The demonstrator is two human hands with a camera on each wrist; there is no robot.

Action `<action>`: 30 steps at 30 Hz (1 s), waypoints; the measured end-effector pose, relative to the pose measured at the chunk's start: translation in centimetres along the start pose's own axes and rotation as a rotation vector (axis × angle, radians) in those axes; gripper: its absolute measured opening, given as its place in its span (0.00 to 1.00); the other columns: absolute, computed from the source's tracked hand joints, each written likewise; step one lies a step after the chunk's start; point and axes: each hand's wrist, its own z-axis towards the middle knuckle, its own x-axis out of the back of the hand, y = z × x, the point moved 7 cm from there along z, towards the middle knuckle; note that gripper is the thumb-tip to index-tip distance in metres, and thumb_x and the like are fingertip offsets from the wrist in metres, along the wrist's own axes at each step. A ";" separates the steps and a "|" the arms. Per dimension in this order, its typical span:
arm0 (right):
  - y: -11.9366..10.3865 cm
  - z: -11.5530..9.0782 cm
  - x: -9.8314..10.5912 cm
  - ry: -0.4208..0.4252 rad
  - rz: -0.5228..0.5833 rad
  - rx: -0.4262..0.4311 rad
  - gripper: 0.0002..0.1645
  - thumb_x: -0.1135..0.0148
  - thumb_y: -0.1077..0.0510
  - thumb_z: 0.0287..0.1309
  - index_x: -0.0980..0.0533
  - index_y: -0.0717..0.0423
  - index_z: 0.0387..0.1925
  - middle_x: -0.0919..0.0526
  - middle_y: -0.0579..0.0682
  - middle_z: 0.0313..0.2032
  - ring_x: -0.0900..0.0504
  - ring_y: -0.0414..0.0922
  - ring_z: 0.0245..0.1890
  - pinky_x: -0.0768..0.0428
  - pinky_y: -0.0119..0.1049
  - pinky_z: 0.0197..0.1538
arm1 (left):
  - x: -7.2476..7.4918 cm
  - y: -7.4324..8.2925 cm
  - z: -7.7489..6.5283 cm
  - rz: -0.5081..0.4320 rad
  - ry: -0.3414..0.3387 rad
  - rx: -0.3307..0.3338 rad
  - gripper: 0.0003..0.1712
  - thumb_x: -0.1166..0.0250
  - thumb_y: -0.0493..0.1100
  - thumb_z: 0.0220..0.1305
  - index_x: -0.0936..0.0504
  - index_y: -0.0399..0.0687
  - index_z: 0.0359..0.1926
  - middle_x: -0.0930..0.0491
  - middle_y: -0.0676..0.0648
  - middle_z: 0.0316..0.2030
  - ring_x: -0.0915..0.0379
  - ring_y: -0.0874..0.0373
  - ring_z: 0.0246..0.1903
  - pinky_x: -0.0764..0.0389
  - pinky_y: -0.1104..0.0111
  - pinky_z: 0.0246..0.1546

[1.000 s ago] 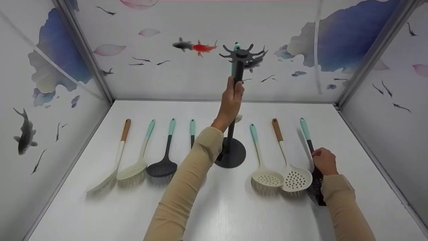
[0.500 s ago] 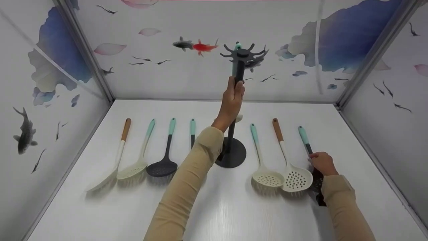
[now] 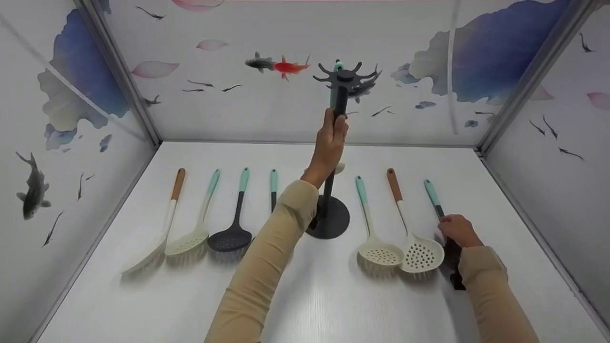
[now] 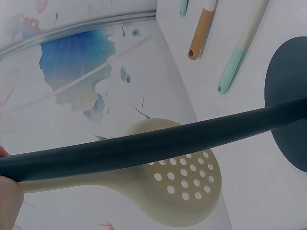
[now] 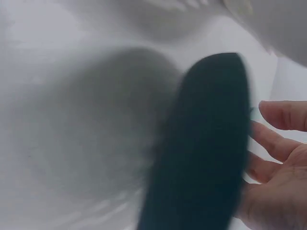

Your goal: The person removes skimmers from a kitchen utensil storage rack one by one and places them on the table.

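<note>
My left hand [image 3: 329, 145] grips the upper pole of a black utensil stand [image 3: 341, 101] with curved hooks on top. Behind the pole, a cream skimmer [image 4: 206, 206] with round holes hangs in the left wrist view; a mint handle [image 3: 333, 97] shows at the top. At the right of the table, my right hand [image 3: 460, 231] pinches the dark shaft of a black turner [image 3: 432, 193] with a mint handle. Its broad dark blade [image 5: 201, 143] is near and blurred in the right wrist view, partly hiding that hand's fingers [image 5: 273, 141].
Left of the stand lie a wooden-handled cream utensil [image 3: 167, 224], a cream skimmer [image 3: 190, 242], a black skimmer [image 3: 231, 238] and a mint handle [image 3: 274, 181] half hidden by my sleeve. Right of it lie two cream skimmers, one mint-handled [image 3: 381, 254], one wooden-handled [image 3: 423, 254]. Printed walls enclose the table.
The turner's mint handle has come down toward me, and my right hand has shifted slightly left on its shaft. My left hand and the stand have stayed put.
</note>
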 end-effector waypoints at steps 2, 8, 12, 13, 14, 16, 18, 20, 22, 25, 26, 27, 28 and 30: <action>-1.2 -0.2 0.1 -0.002 0.010 0.022 0.32 0.59 0.57 0.63 0.43 0.79 0.60 0.39 0.77 0.59 0.38 0.69 0.60 0.35 0.58 0.60 | 0.1 -0.1 0.0 0.003 -0.002 0.004 0.04 0.59 0.37 0.73 0.40 0.41 0.42 0.41 0.52 0.23 0.47 0.63 0.21 0.43 0.73 0.24; -6.3 -0.7 0.7 0.010 0.055 0.163 0.33 0.59 0.55 0.67 0.46 0.74 0.65 0.45 0.75 0.64 0.44 0.69 0.63 0.38 0.58 0.62 | 0.2 -0.1 0.0 0.030 -0.003 -0.008 0.06 0.61 0.39 0.74 0.40 0.40 0.42 0.41 0.53 0.23 0.48 0.63 0.21 0.42 0.73 0.25; -10.3 -1.1 0.7 0.017 0.078 0.239 0.32 0.58 0.54 0.68 0.46 0.69 0.66 0.45 0.70 0.66 0.45 0.66 0.65 0.38 0.58 0.62 | 0.2 -0.1 0.0 0.028 -0.002 -0.005 0.06 0.61 0.40 0.74 0.40 0.40 0.42 0.41 0.54 0.22 0.48 0.63 0.20 0.43 0.73 0.24; -11.3 -1.2 0.7 0.020 0.088 0.265 0.31 0.59 0.54 0.68 0.45 0.68 0.66 0.44 0.70 0.66 0.44 0.66 0.65 0.38 0.58 0.62 | 0.2 -0.1 0.0 0.026 -0.002 -0.003 0.06 0.61 0.40 0.74 0.40 0.40 0.42 0.41 0.54 0.22 0.48 0.63 0.20 0.43 0.73 0.24; -12.4 -1.3 0.6 0.025 0.100 0.287 0.31 0.58 0.54 0.69 0.45 0.68 0.66 0.43 0.69 0.66 0.44 0.65 0.65 0.37 0.57 0.62 | 0.2 -0.2 -0.1 0.024 -0.001 0.000 0.06 0.61 0.40 0.74 0.40 0.41 0.42 0.41 0.54 0.22 0.48 0.63 0.20 0.43 0.73 0.24; -14.6 -1.7 0.5 0.033 0.125 0.346 0.29 0.58 0.54 0.69 0.44 0.67 0.66 0.41 0.67 0.65 0.42 0.63 0.65 0.37 0.56 0.62 | 0.2 -0.2 -0.1 0.025 0.000 0.004 0.06 0.61 0.40 0.74 0.40 0.42 0.42 0.41 0.54 0.22 0.48 0.63 0.20 0.43 0.73 0.24; -16.8 -2.2 0.3 0.039 0.149 0.420 0.28 0.58 0.54 0.70 0.42 0.67 0.65 0.38 0.67 0.64 0.40 0.62 0.65 0.38 0.55 0.63 | 0.3 -0.2 -0.1 0.029 0.001 0.007 0.06 0.60 0.39 0.74 0.40 0.40 0.43 0.41 0.54 0.22 0.48 0.63 0.20 0.43 0.73 0.24; -19.0 -2.7 0.0 0.039 0.167 0.485 0.28 0.58 0.54 0.71 0.41 0.67 0.65 0.36 0.66 0.64 0.39 0.60 0.65 0.39 0.54 0.64 | 0.3 0.0 -0.1 0.031 -0.001 0.014 0.07 0.60 0.38 0.74 0.39 0.38 0.44 0.41 0.53 0.22 0.48 0.64 0.20 0.43 0.73 0.24; -21.1 -3.2 -0.4 0.030 0.185 0.549 0.28 0.58 0.52 0.71 0.40 0.66 0.65 0.35 0.65 0.63 0.38 0.59 0.65 0.40 0.53 0.65 | 0.4 0.6 -0.2 0.033 -0.004 0.023 0.07 0.60 0.37 0.74 0.39 0.36 0.44 0.41 0.53 0.22 0.48 0.64 0.20 0.43 0.73 0.24; -23.9 -3.8 -1.0 0.002 0.239 0.616 0.29 0.59 0.51 0.71 0.40 0.64 0.65 0.34 0.63 0.63 0.37 0.57 0.65 0.39 0.52 0.65 | 0.5 1.9 -0.5 0.034 -0.014 0.044 0.08 0.60 0.36 0.73 0.39 0.34 0.45 0.41 0.53 0.22 0.48 0.66 0.20 0.43 0.74 0.25; -24.7 -4.1 -1.2 -0.024 0.280 0.636 0.29 0.59 0.50 0.71 0.41 0.63 0.66 0.35 0.62 0.64 0.37 0.56 0.65 0.40 0.51 0.66 | 0.5 2.4 -0.6 0.035 -0.019 0.050 0.08 0.60 0.36 0.73 0.39 0.34 0.45 0.41 0.53 0.22 0.47 0.66 0.20 0.42 0.74 0.25; -25.6 -4.3 -1.4 -0.053 0.342 0.660 0.29 0.60 0.50 0.71 0.42 0.62 0.67 0.36 0.61 0.65 0.38 0.55 0.66 0.42 0.50 0.67 | 0.6 2.8 -0.7 0.038 -0.021 0.055 0.07 0.60 0.36 0.73 0.38 0.34 0.45 0.41 0.53 0.22 0.47 0.67 0.20 0.42 0.75 0.25; -26.3 -4.6 -1.6 -0.087 0.409 0.677 0.30 0.61 0.50 0.72 0.44 0.61 0.67 0.37 0.60 0.66 0.39 0.54 0.67 0.43 0.49 0.68 | 0.6 3.2 -0.8 0.043 -0.021 0.059 0.07 0.60 0.36 0.73 0.38 0.35 0.45 0.41 0.53 0.23 0.47 0.67 0.21 0.42 0.75 0.26; -27.6 -5.0 -1.9 -0.150 0.554 0.713 0.31 0.64 0.48 0.72 0.47 0.59 0.69 0.41 0.57 0.68 0.43 0.51 0.69 0.46 0.47 0.70 | 0.5 3.4 -0.9 0.051 -0.024 0.067 0.07 0.59 0.36 0.73 0.38 0.36 0.45 0.41 0.53 0.23 0.46 0.67 0.21 0.42 0.75 0.27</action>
